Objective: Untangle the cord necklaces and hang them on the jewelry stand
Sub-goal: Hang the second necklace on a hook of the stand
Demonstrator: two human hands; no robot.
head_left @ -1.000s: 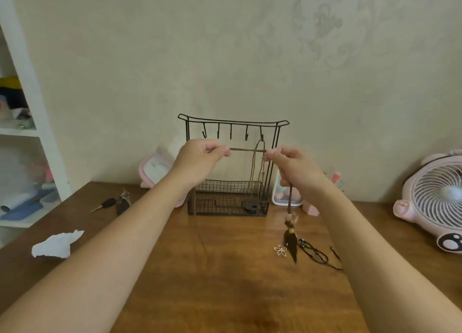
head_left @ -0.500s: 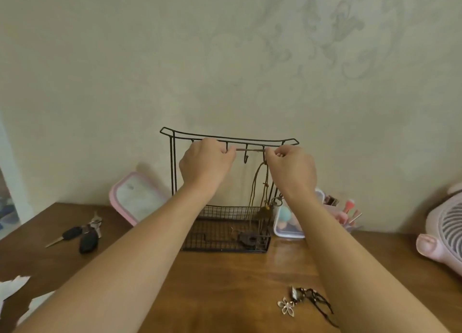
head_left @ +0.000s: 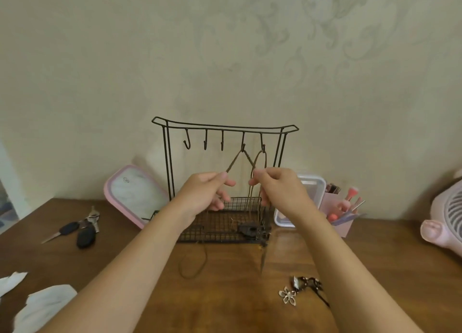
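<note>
Brown cord necklace (head_left: 235,160) looped over fourth hook of wire jewelry stand (head_left: 237,204); left hand (head_left: 206,194) pinches one strand, right hand (head_left: 278,192) pinches other. Cord's lower run hidden behind hands; pendant (head_left: 263,259) blurred near basket.

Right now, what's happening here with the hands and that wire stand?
A person is hanging cord necklaces on the black wire jewelry stand. The left hand and right hand each pinch one side of a brown cord necklace looped over the fourth hook from the left. A second brown cord hangs on the fifth hook. A black necklace with a flower pendant lies on the table, not yet hung.
</note>
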